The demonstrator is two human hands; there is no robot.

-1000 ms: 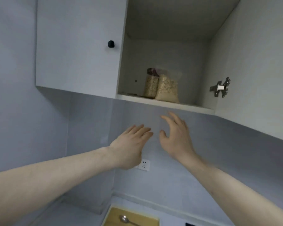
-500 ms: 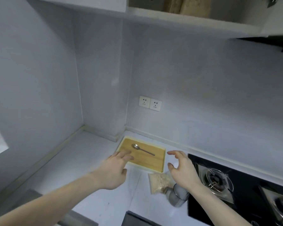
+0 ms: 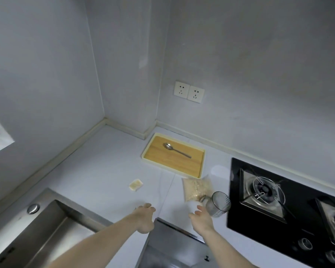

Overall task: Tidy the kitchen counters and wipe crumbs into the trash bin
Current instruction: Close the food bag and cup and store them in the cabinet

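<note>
On the pale desk (image 3: 97,171) in the corner of the kitchen, the things to tidy lie spread in front of me. My left hand (image 3: 144,217) hangs just above the near edge, its grip loose and wide, fingers relaxed and holding nothing. My right hand (image 3: 201,218) hovers beside it, well apart, its grip equally wide with the fingers spread and empty; its fingertips point toward a clear glass (image 3: 219,205) that lies on its side just beyond them, though I cannot tell whether they touch it. Touching the glass on its far side is a clear bag of pale grains (image 3: 195,187), lying flat, with its upper corner against the rim of a cream tray (image 3: 201,165) with a wooden floor. A metal spoon (image 3: 175,149) lies aslant in that tray, bowl toward the left. Farther left, alone on the bare desk, sits a small pale wrapped piece (image 3: 135,184), too small for me to name. To the right of the glass the black glass hob (image 3: 278,200) is set into the desk, with a burner (image 3: 263,188) near its middle and knobs along the near edge. At the lower left is the steel sink (image 3: 37,235). On the back wall above the tray are two white sockets (image 3: 189,91) side by side.
</note>
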